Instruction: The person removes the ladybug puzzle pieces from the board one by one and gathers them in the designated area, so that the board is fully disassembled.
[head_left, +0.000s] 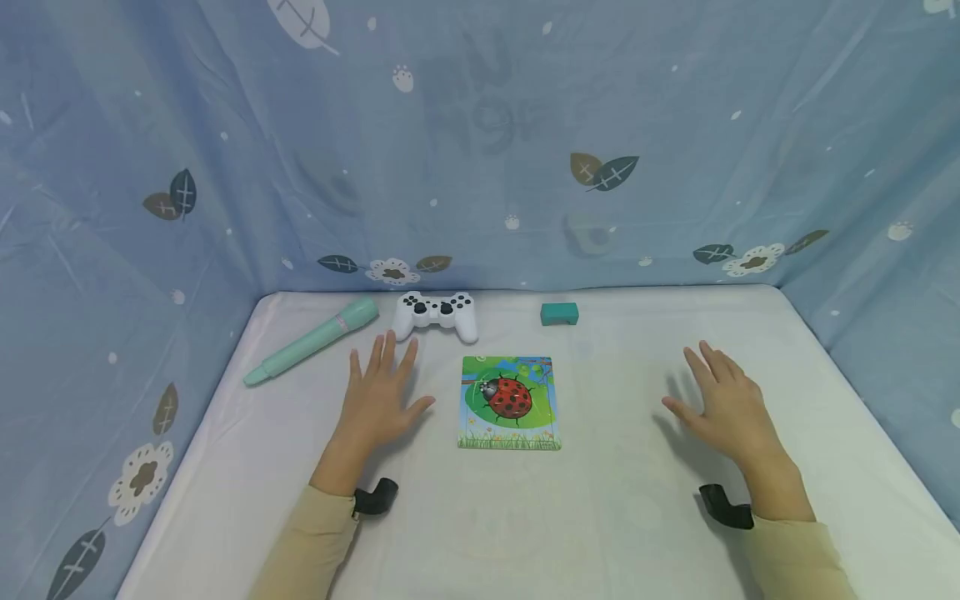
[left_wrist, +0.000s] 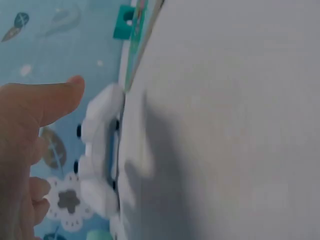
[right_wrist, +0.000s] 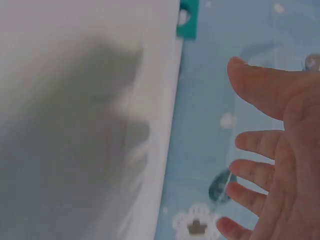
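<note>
My left hand [head_left: 377, 404] hovers palm down over the left of the table, fingers spread and holding nothing. Just beyond its fingertips lies a white game controller [head_left: 437, 315]. A square ladybug picture puzzle [head_left: 510, 403] lies flat between the hands, nearer the left thumb. My right hand [head_left: 726, 408] is held above the right side, its fingers apart and free of any object; its shadow falls on the cloth. In the left wrist view, the thumb sticks out near the controller [left_wrist: 100, 155]. The right wrist view shows the loosely extended fingers [right_wrist: 257, 170].
A mint-green tapered stick [head_left: 311, 340], possibly an umbrella or a torch, lies diagonally at the back left. A small teal block [head_left: 559, 313] with a notch stands near the back edge. White cloth covers the table [head_left: 615, 517]; blue patterned curtains [head_left: 480, 150] enclose it.
</note>
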